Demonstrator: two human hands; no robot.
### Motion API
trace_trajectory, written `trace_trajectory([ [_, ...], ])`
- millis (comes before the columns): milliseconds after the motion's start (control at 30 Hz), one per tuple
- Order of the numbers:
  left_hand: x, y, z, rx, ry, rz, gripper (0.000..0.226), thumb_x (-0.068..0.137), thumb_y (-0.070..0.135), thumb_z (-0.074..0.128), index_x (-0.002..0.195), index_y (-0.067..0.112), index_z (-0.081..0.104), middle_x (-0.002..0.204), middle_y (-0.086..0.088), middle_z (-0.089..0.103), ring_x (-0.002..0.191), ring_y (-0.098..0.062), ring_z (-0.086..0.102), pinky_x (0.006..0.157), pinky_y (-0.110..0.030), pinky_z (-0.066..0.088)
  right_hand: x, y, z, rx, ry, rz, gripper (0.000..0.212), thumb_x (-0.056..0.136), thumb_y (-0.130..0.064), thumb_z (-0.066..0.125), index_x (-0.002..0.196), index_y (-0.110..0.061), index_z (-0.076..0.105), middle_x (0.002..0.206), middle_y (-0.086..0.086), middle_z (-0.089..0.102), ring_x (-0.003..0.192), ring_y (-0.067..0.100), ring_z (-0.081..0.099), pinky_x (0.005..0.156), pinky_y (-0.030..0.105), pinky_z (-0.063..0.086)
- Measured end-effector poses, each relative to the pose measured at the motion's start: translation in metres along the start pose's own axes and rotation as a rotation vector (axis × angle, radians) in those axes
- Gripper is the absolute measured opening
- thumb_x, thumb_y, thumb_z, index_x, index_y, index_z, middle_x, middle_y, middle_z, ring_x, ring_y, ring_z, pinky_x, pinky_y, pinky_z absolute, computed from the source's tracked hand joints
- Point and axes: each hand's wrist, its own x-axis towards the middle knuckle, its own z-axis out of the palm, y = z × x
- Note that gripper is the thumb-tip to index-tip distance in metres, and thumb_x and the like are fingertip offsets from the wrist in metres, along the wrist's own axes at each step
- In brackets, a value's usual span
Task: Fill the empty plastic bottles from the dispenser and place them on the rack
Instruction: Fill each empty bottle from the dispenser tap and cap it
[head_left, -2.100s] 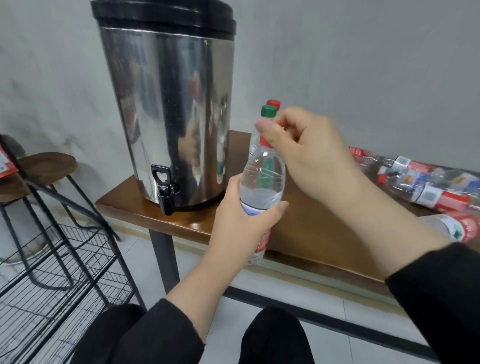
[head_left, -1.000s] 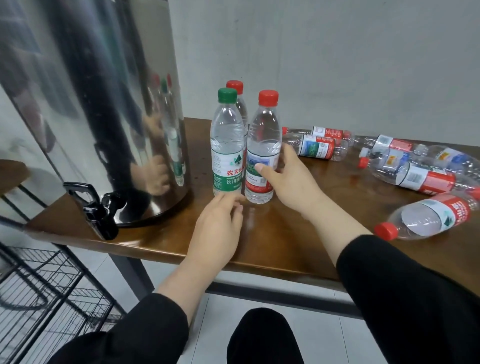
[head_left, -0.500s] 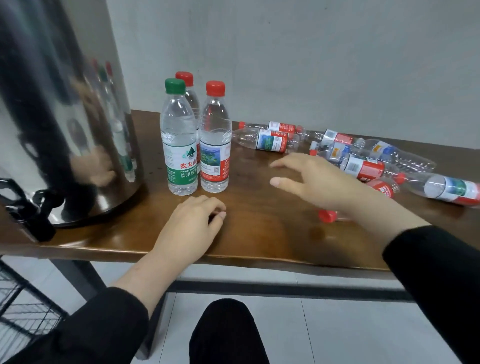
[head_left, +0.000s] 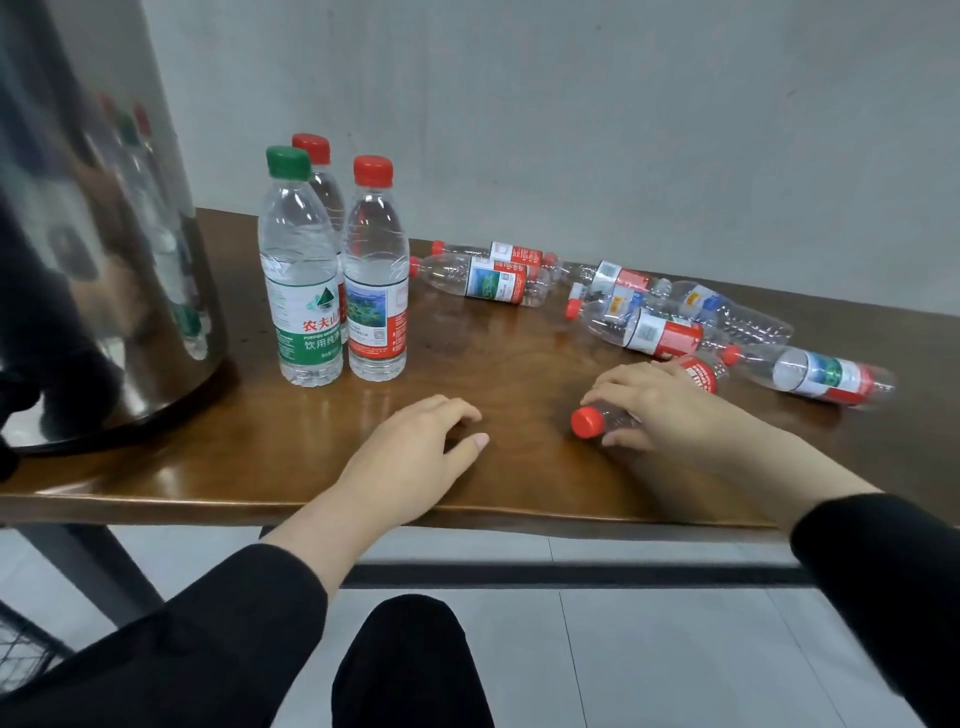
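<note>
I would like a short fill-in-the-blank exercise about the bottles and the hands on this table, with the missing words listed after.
1. The number of bottles standing upright beside the dispenser is ____.
2. The front-left upright bottle has a ____ cap.
3. The right hand grips an empty bottle that is lying on the ____.
4. The left hand holds ____.

Missing words: three; green; table; nothing
</note>
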Motion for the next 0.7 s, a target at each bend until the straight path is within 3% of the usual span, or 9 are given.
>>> trace_trajectory([
  [167, -0.008, 0.005, -0.008, -0.187, 0.045, -0.017, 0.044, 0.101, 0.051, 0.053, 0.143, 0.038, 0.050, 0.137, 0.020, 0.055, 0.125, -0.001, 0.050, 0.110, -0.034, 0.045, -0.004, -0.054, -0.045, 0.137, 0.182, 0.063, 0.055, 0.095, -0.057, 0.058, 0.145, -0.037, 0.048, 0.146, -0.011, 0.052, 0.129, 0.013, 0.052, 0.104, 0.033, 0.045],
  [300, -0.026, 0.019, -0.027, -0.406, 0.148, 0.032, 0.067, 0.098, 0.056, 0.055, 0.157, 0.046, 0.024, 0.154, 0.026, 0.040, 0.138, 0.008, 0.035, 0.118, -0.033, 0.036, -0.013, -0.107, -0.096, 0.574, 0.385, 0.015, 0.039, 0.093, -0.055, 0.059, 0.129, -0.042, 0.050, 0.120, -0.026, 0.064, 0.107, -0.003, 0.061, 0.089, 0.026, 0.050],
  [367, -0.040, 0.030, -0.039, -0.552, 0.191, 0.073, 0.084, 0.088, 0.062, 0.062, 0.158, 0.049, 0.017, 0.154, 0.027, 0.041, 0.141, 0.008, 0.037, 0.116, -0.033, 0.037, -0.013, -0.131, -0.108, 0.809, 0.458, -0.053, 0.028, 0.095, -0.046, 0.063, 0.121, -0.036, 0.056, 0.108, -0.022, 0.071, 0.100, -0.004, 0.067, 0.088, 0.027, 0.054],
  [467, -0.064, 0.042, -0.055, -0.646, 0.315, 0.030, 0.104, 0.071, 0.055, 0.082, 0.155, 0.051, 0.020, 0.142, 0.029, 0.054, 0.131, 0.013, 0.048, 0.108, -0.020, 0.041, -0.006, -0.172, -0.102, 1.144, 0.427, -0.129, 0.024, 0.098, -0.031, 0.066, 0.120, -0.025, 0.061, 0.108, -0.010, 0.076, 0.098, 0.009, 0.074, 0.092, 0.040, 0.058],
  [567, -0.094, 0.029, -0.063, -0.601, 0.436, -0.084, 0.093, 0.073, 0.047, 0.087, 0.144, 0.058, 0.029, 0.126, 0.026, 0.062, 0.119, 0.009, 0.056, 0.098, -0.020, 0.046, 0.004, -0.207, -0.087, 1.146, 0.416, -0.158, 0.024, 0.093, -0.044, 0.069, 0.115, -0.034, 0.065, 0.109, -0.007, 0.074, 0.096, 0.014, 0.073, 0.088, 0.050, 0.058],
  [633, -0.120, 0.011, -0.067, -0.573, 0.458, -0.141, 0.079, 0.075, 0.042, 0.087, 0.130, 0.066, 0.036, 0.118, 0.033, 0.062, 0.114, 0.010, 0.056, 0.093, -0.015, 0.045, 0.008, -0.227, -0.085, 1.092, 0.453, -0.149, 0.025, 0.089, -0.056, 0.067, 0.103, -0.035, 0.069, 0.092, -0.004, 0.071, 0.080, 0.014, 0.068, 0.077, 0.047, 0.058],
  [700, -0.148, -0.006, -0.070, -0.544, 0.464, -0.184, 0.074, 0.077, 0.038, 0.086, 0.122, 0.070, 0.037, 0.117, 0.045, 0.054, 0.114, 0.018, 0.050, 0.086, -0.002, 0.038, 0.013, -0.247, -0.086, 1.014, 0.453, -0.161, 0.040, 0.085, -0.066, 0.061, 0.087, -0.027, 0.070, 0.071, 0.005, 0.061, 0.062, 0.017, 0.053, 0.061, 0.039, 0.049],
])
